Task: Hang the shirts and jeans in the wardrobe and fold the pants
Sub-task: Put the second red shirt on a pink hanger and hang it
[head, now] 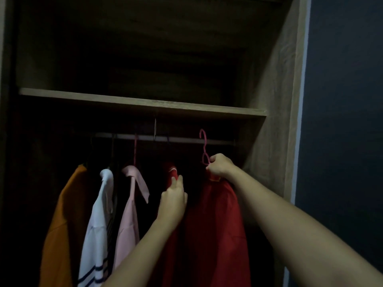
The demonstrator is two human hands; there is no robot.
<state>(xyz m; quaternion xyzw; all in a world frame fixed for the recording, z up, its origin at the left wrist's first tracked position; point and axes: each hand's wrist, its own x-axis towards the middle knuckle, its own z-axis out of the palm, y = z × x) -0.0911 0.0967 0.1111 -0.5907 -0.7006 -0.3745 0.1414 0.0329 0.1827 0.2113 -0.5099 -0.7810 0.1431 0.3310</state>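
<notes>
right hand point(219, 165) fingers tight round red shirt's point(215, 224) pink hanger point(204, 150), left hand point(173, 200) fingers straight on white-trimmed shirt point(169, 172) at 9 o'clock

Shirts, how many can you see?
5: orange shirt far left, white shirt, pink shirt, red shirt by the left hand, second red shirt on the hanger the right hand holds. Others may be hidden.

- No text, brand, number or sign can be read anywhere in this dim view.
- The red shirt point(215, 224) has an orange strip at its neck, just below the fingers point(213, 167) of the right hand point(220, 164). Any lettering on it is too dim to tell.
- The pink hanger point(204, 146), rising just above those fingers, bears no legible mark.
</notes>
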